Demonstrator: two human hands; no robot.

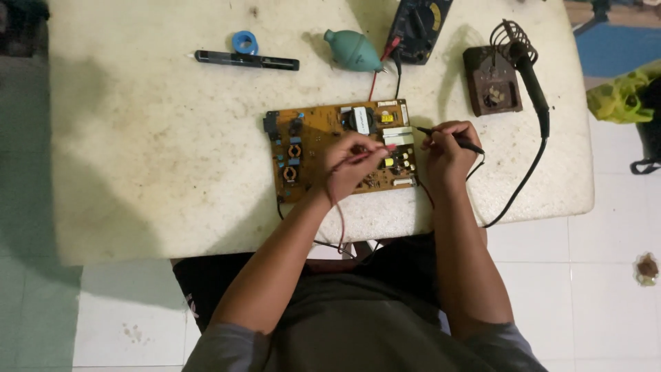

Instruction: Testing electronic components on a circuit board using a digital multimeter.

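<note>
**Probing a circuit board with both hands**

Holding a thin red probe (368,157) pinched between its fingers, the left hand (351,162) rested on the brown circuit board (310,148), with the probe tip pointing toward the yellow parts just right of the hand. The red lead ran back from that hand along the forearm and off the near edge of the table (138,172). The right hand (444,155) gripped a black probe (451,139) like a pen, its tip touching the board's right edge near a white block; the black lead looped away behind the wrist. The board lay flat under and between both hands, well inside the near table edge.

Beyond the hands, at the far edge, sat a dark multimeter (418,27), its red and black wires dropping toward the board. Just left of it lay a teal rubber blower bulb (352,51). Farther left of the left hand lay a long black pen-like tool (246,60), with a small blue roll (244,43) touching it. Beyond the right hand stood a brown soldering stand (491,81) with a coil holder, and a black soldering iron (531,79) rested in it, its cord curving down past the right wrist. A yellow-green bag (620,96) hung off to the far right of the table.
</note>
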